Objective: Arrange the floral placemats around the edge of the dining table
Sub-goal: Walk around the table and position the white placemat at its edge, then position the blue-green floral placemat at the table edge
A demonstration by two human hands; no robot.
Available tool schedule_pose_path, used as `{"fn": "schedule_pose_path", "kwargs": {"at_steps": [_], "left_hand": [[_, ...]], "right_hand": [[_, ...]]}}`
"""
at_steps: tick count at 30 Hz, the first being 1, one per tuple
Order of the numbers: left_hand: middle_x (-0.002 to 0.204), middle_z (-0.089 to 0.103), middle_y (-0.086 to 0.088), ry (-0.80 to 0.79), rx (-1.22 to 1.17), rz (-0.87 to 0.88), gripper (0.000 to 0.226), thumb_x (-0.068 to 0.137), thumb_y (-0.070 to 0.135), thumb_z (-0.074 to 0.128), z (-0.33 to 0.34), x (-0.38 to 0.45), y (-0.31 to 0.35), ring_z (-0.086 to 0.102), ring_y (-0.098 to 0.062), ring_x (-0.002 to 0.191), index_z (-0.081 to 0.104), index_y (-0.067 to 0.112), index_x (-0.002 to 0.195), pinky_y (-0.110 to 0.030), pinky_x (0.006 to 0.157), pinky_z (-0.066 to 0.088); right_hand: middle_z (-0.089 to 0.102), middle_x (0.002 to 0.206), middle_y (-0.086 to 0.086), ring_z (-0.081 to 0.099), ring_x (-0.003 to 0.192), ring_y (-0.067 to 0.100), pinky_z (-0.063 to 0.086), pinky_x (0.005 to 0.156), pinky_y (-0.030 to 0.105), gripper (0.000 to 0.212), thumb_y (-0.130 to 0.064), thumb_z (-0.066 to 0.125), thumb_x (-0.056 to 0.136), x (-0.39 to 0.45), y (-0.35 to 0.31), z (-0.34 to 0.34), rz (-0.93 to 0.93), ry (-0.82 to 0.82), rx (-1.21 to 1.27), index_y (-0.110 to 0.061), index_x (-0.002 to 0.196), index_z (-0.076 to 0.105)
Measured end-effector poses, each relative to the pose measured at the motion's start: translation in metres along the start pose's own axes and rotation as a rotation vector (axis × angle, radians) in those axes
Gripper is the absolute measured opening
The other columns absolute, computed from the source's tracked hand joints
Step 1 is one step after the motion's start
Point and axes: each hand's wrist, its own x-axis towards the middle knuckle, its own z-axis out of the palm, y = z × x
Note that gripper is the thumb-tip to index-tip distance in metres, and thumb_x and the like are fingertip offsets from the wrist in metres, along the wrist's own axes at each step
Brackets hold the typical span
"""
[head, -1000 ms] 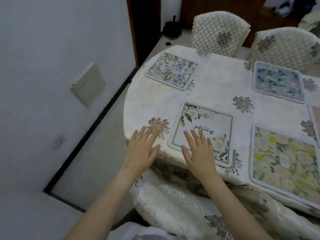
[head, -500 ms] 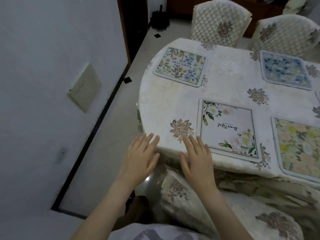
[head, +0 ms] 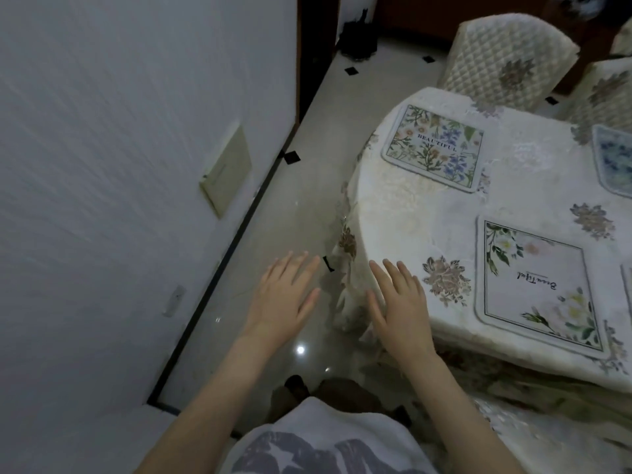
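A white placemat with green leaves and script lettering (head: 537, 285) lies near the front edge of the dining table (head: 403, 206). Farther back lies a placemat printed "BEAUTIFUL" with blue and orange flowers (head: 434, 147). A blue floral placemat (head: 615, 159) is cut off at the right edge. My right hand (head: 398, 302) hovers flat at the table's rounded left end, fingers spread, holding nothing. Beside it my left hand (head: 284, 294) hangs over the floor, also open and apart from the table.
A white wall (head: 119, 148) with a beige plate (head: 227, 171) runs close on the left, leaving a narrow strip of glossy floor (head: 307, 200). Two quilted chairs (head: 506, 59) stand behind the table. The tablecloth hangs in folds (head: 345, 254) off the table's end.
The view has swung left and both hands have moved left off the white placemat. The right hand went from the mat to the table's end; the left hand is now over the floor.
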Motion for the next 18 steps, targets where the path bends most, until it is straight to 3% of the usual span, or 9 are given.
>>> {"fn": "schedule_pose_path", "kwargs": {"at_steps": [7,18], "left_hand": [[0.139,0.049,-0.009,0.054,0.011,0.052,0.052,0.096,0.042,0.028,-0.029,0.057,-0.03,0.042,-0.027,0.131,0.039,0.015,0.139,-0.045,0.109,0.034],[0.139,0.05,-0.011,-0.089,0.036,0.156,0.053,0.094,0.042,0.029,-0.022,0.215,-0.088,0.044,-0.029,0.129,0.041,0.014,0.138,-0.046,0.108,0.035]], "right_hand": [[0.043,0.147,0.009,0.029,0.141,0.029,0.027,0.115,0.049,0.049,-0.039,0.034,0.096,0.066,-0.015,-0.003,0.001,0.111,0.027,-0.022,0.141,0.042],[0.043,0.148,0.009,0.031,0.14,0.031,0.028,0.113,0.049,0.044,-0.03,0.045,0.097,0.204,0.004,0.027,0.148,0.146,0.053,-0.023,0.14,0.043]]}}
